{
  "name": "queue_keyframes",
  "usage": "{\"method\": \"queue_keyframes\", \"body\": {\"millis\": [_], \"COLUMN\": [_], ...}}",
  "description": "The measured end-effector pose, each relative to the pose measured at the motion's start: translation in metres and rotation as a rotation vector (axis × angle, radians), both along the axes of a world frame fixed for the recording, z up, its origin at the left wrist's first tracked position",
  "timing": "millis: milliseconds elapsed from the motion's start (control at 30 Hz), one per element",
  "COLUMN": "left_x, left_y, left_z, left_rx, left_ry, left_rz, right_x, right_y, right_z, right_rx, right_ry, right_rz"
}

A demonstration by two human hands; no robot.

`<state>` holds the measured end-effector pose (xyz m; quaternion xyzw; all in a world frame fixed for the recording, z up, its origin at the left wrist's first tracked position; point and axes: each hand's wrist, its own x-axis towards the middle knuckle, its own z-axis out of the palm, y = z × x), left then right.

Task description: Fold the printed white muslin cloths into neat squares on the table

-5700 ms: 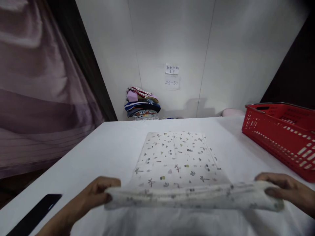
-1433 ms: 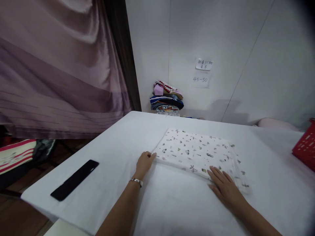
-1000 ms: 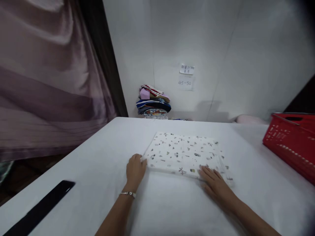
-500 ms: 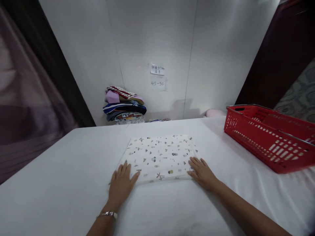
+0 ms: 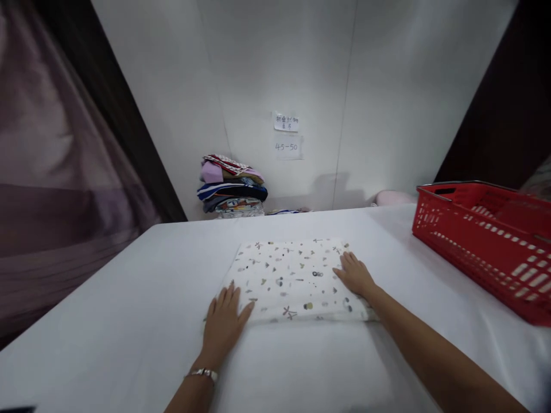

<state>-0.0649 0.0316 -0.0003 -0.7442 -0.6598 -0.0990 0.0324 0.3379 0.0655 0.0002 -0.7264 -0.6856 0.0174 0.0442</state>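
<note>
A white cloth [image 5: 288, 281] with small printed motifs lies folded into a flat rectangle in front of me. My left hand [image 5: 224, 321] rests flat on its near left corner, fingers spread and pointing away from me. On the right edge, toward the far corner, my right hand [image 5: 355, 275] lies with its fingers stretched out over the fabric. Neither hand grips anything. The parts of the cloth beneath both palms are hidden.
The cloth lies on a white-covered table [image 5: 142, 298]. A red plastic basket [image 5: 477, 229] stands at the right. Beyond the far edge is a stack of folded clothes [image 5: 232, 186] against the wall, with paper signs [image 5: 287, 147] above. A purple curtain [image 5: 55, 189] hangs at left.
My right hand has slid away from me along the cloth's right edge, from near the front corner toward the back. My left hand stays at the near left corner. The view has shifted slightly left.
</note>
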Motion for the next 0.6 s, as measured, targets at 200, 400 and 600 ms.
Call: {"method": "queue_keyframes", "body": {"millis": [200,400,600], "left_x": [0.000,0.001,-0.015], "left_y": [-0.003,-0.006,-0.006], "left_z": [-0.002,0.004,0.013], "left_rx": [0.009,0.008,0.006], "left_ry": [-0.043,-0.156,-0.213], "left_rz": [0.001,0.034,0.297], "right_x": [0.004,-0.026,-0.083], "right_y": [0.001,0.024,0.075], "right_z": [-0.007,0.014,0.033], "right_rx": [0.052,0.063,-0.061], "right_ry": [-0.049,-0.058,0.006], "right_rz": [0.037,0.140,0.333]}}
